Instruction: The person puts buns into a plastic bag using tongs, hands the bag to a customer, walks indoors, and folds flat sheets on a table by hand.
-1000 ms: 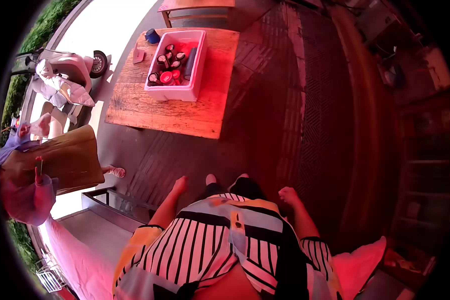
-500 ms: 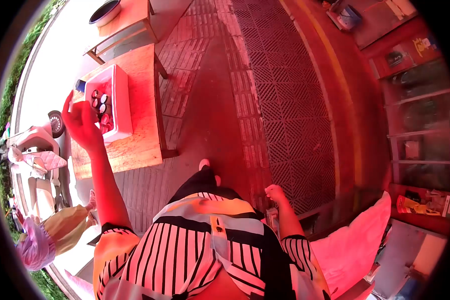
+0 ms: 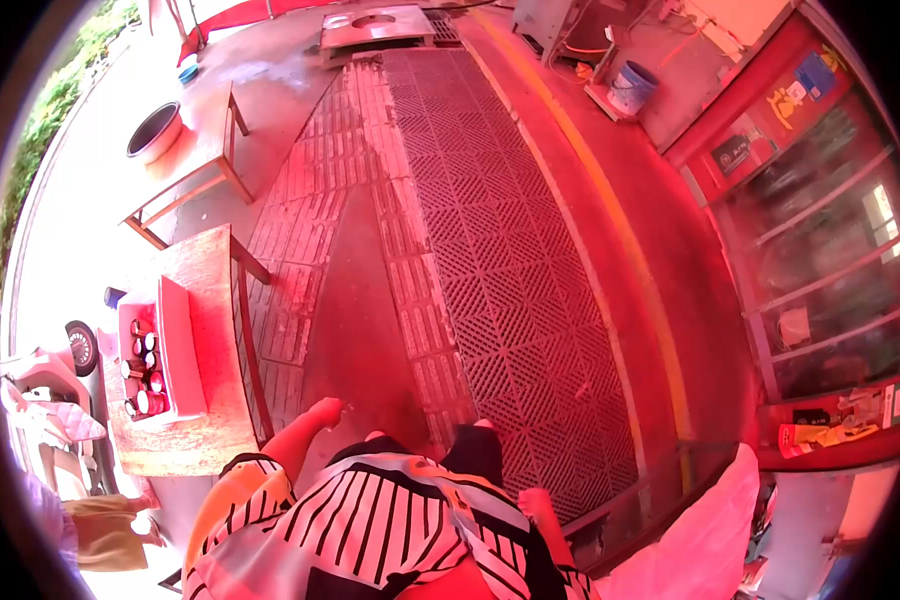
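Your left hand (image 3: 320,412) hangs low ahead of you, just off the near right corner of a worn, pale wooden table (image 3: 215,290). Its fingers look bunched; no object shows in it, but you cannot tell from here how far they are spread or whether the palm hides something small. Your right hand (image 3: 537,500) is low by your side, apparently curled loosely too, with nothing visible in it; its grip is equally hard to tell.

To the left of your left hand, clear of it, a rectangular pinkish-white, thick-walled box (image 3: 184,362) stands on the table. Dark round containers with pale lids (image 3: 150,342) sit inside. A small dark-blue cup (image 3: 115,297) is beyond the box, farther from that hand. To the right of your right hand is a broad pale-pink sheet (image 3: 690,545), well apart from the fingers.

As a judgement, the step in hand is moving or standing with both arms lowered, not handling. Any grasp in the box would call for your left arm to swing out leftward, lift over the table edge and the box's near wall, and spread its fingers around one lid.
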The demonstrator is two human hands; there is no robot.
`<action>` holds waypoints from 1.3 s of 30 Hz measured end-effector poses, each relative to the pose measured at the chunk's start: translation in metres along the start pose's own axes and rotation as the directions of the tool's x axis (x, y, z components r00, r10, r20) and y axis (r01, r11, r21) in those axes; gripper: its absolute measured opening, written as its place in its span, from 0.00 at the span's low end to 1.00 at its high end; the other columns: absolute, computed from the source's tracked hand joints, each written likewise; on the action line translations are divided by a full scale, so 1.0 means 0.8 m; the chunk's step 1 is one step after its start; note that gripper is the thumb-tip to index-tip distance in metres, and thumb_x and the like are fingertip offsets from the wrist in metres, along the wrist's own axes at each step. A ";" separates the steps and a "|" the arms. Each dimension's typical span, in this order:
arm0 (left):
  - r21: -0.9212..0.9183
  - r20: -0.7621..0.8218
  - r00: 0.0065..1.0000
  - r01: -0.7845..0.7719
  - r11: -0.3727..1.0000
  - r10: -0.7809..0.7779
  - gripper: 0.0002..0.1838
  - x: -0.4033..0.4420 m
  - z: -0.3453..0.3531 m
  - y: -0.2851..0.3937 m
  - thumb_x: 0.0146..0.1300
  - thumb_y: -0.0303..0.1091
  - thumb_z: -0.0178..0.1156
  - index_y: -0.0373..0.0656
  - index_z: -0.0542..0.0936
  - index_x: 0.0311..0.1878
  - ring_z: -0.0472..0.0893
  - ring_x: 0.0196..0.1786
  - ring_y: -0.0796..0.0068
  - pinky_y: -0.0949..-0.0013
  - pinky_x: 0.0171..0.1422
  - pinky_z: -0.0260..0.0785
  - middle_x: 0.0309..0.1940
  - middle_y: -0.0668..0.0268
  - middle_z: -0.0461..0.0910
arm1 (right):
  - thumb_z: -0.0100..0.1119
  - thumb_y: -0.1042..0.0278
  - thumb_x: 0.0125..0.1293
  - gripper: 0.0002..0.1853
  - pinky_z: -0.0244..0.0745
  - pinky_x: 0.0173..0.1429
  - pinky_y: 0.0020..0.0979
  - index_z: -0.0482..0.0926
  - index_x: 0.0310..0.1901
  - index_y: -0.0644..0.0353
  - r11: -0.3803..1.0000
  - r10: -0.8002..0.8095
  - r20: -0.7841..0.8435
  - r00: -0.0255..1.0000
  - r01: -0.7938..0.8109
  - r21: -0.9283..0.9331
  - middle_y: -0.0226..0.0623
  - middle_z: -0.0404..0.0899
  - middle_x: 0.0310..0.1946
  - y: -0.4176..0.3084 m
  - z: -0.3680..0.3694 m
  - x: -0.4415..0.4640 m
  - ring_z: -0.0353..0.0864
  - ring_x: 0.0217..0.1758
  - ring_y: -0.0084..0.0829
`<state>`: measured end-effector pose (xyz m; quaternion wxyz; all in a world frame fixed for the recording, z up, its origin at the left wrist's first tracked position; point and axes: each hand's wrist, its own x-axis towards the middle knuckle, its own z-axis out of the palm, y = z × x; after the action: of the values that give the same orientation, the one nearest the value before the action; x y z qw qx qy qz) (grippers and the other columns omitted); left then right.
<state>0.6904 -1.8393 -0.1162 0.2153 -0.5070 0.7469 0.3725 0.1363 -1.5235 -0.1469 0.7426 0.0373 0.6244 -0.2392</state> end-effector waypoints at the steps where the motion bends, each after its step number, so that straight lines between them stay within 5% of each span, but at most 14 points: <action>1: 0.014 0.025 0.999 0.019 1.000 -0.019 0.16 0.026 -0.024 0.014 0.43 0.26 0.63 0.46 0.83 0.40 0.82 0.41 0.53 0.57 0.45 0.75 0.35 0.53 0.82 | 0.55 0.61 0.58 0.09 0.61 0.17 0.30 0.74 0.26 0.55 0.987 0.110 0.080 0.991 -0.118 0.108 0.28 0.69 0.17 -0.017 -0.027 0.013 0.69 0.17 0.26; 4: -0.140 -0.057 0.979 0.185 0.973 -0.195 0.09 0.105 -0.109 0.087 0.46 0.30 0.64 0.45 0.83 0.34 0.82 0.40 0.54 0.56 0.42 0.75 0.33 0.55 0.82 | 0.55 0.61 0.58 0.09 0.63 0.20 0.32 0.75 0.26 0.56 0.932 -0.121 -0.219 0.968 0.035 -0.361 0.30 0.70 0.19 -0.152 -0.021 0.037 0.70 0.20 0.29; 7: -0.631 -0.058 0.927 0.254 0.733 -0.371 0.10 0.160 -0.164 0.173 0.56 0.37 0.60 0.45 0.83 0.39 0.82 0.44 0.63 0.59 0.45 0.73 0.36 0.59 0.83 | 0.54 0.61 0.58 0.09 0.64 0.23 0.33 0.76 0.27 0.56 0.768 -0.257 -0.055 0.965 0.169 -0.618 0.32 0.72 0.21 -0.328 0.001 0.075 0.71 0.22 0.31; 9: -0.809 -0.193 0.884 0.101 0.579 -0.425 0.11 0.146 -0.164 0.266 0.57 0.36 0.58 0.44 0.82 0.40 0.81 0.44 0.61 0.58 0.46 0.73 0.37 0.58 0.82 | 0.54 0.61 0.58 0.09 0.65 0.25 0.34 0.77 0.28 0.57 0.672 -0.279 0.103 0.955 0.271 -0.690 0.34 0.72 0.23 -0.442 0.039 0.094 0.72 0.24 0.32; 14: -0.468 -0.101 0.884 0.363 0.806 -0.457 0.15 0.084 -0.140 0.353 0.52 0.30 0.56 0.42 0.82 0.44 0.81 0.46 0.54 0.56 0.46 0.74 0.40 0.54 0.82 | 0.53 0.61 0.58 0.10 0.68 0.30 0.37 0.79 0.29 0.58 0.387 -0.203 0.394 0.897 0.443 -0.809 0.37 0.74 0.26 -0.673 0.157 0.136 0.74 0.28 0.36; 16: -0.817 0.048 0.621 0.475 0.328 -0.782 0.19 0.059 -0.098 0.360 0.49 0.31 0.56 0.46 0.82 0.47 0.81 0.46 0.55 0.57 0.48 0.74 0.41 0.54 0.82 | 0.53 0.61 0.58 0.11 0.69 0.32 0.38 0.79 0.29 0.58 0.298 -0.173 0.451 0.875 0.483 -0.823 0.39 0.75 0.27 -0.735 0.192 0.144 0.75 0.29 0.38; 18: -0.692 0.154 0.666 0.600 0.402 -0.729 0.18 0.000 -0.099 0.378 0.52 0.35 0.55 0.44 0.81 0.46 0.80 0.50 0.60 0.58 0.49 0.72 0.45 0.57 0.81 | 0.52 0.61 0.58 0.11 0.70 0.34 0.39 0.80 0.30 0.58 0.242 -0.164 0.475 0.865 0.502 -0.830 0.40 0.76 0.28 -0.793 0.203 0.158 0.76 0.31 0.39; 22: -0.672 0.185 0.421 0.713 0.199 -0.888 0.15 0.038 -0.079 0.369 0.51 0.36 0.61 0.45 0.83 0.44 0.81 0.47 0.58 0.59 0.48 0.74 0.42 0.57 0.82 | 0.52 0.60 0.58 0.12 0.72 0.38 0.41 0.81 0.31 0.59 0.227 -0.212 0.392 0.895 0.436 -0.871 0.43 0.78 0.31 -0.892 0.137 0.184 0.77 0.34 0.42; 26: -0.648 0.123 0.598 0.653 0.393 -0.792 0.18 0.223 -0.196 0.343 0.54 0.45 0.61 0.44 0.82 0.45 0.79 0.50 0.57 0.57 0.51 0.73 0.45 0.57 0.80 | 0.51 0.60 0.58 0.14 0.74 0.41 0.43 0.82 0.32 0.59 0.177 -0.277 0.155 0.948 0.209 -0.962 0.46 0.79 0.34 -0.912 -0.071 0.185 0.79 0.37 0.45; 29: -0.549 -0.262 0.770 0.377 0.746 -0.581 0.18 0.415 -0.338 0.354 0.56 0.44 0.59 0.37 0.80 0.40 0.80 0.43 0.48 0.51 0.47 0.72 0.37 0.47 0.80 | 0.50 0.60 0.58 0.15 0.75 0.44 0.45 0.83 0.32 0.60 -0.507 -0.157 0.207 0.966 0.101 -0.856 0.48 0.81 0.36 -0.897 -0.224 0.184 0.80 0.39 0.47; 31: -0.537 -0.530 0.764 0.032 0.843 -0.367 0.13 0.526 -0.435 0.381 0.58 0.38 0.56 0.36 0.78 0.34 0.81 0.36 0.50 0.52 0.39 0.73 0.31 0.47 0.80 | 0.58 0.65 0.55 0.10 0.76 0.33 0.39 0.82 0.31 0.63 -0.543 -0.494 0.353 0.795 0.035 -0.839 0.50 0.80 0.27 -0.869 -0.291 0.164 0.82 0.32 0.41; 32: -0.621 -0.497 0.811 -0.083 0.779 -0.310 0.09 0.543 -0.514 0.437 0.57 0.33 0.54 0.36 0.76 0.31 0.82 0.28 0.59 0.57 0.31 0.73 0.23 0.52 0.79 | 0.57 0.61 0.57 0.13 0.77 0.37 0.42 0.82 0.33 0.64 -0.139 -0.612 -0.079 0.787 -0.206 -0.969 0.51 0.80 0.32 -0.896 -0.222 0.070 0.82 0.37 0.45; 35: -0.468 -0.552 0.834 -0.342 0.815 0.033 0.06 0.661 -0.630 0.499 0.55 0.31 0.55 0.39 0.78 0.32 0.80 0.22 0.65 0.61 0.27 0.72 0.20 0.56 0.78 | 0.56 0.55 0.58 0.18 0.76 0.41 0.45 0.81 0.34 0.65 0.120 -0.622 -0.245 0.744 -0.219 -0.968 0.53 0.79 0.36 -0.921 -0.251 0.049 0.80 0.41 0.49; 39: -0.302 -0.528 0.844 -0.287 0.909 0.091 0.08 0.811 -0.695 0.553 0.53 0.33 0.57 0.39 0.79 0.28 0.80 0.23 0.61 0.57 0.30 0.72 0.20 0.55 0.78 | 0.56 0.54 0.57 0.18 0.75 0.45 0.46 0.81 0.34 0.65 0.363 -0.625 -0.352 0.697 -0.140 -0.921 0.53 0.80 0.34 -0.976 -0.295 0.100 0.80 0.40 0.51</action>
<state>0.0607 -2.5652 -0.0703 -0.1244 -0.5399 0.7402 0.3809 -0.3842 -2.1541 -0.0837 0.3142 -0.3903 0.8639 0.0514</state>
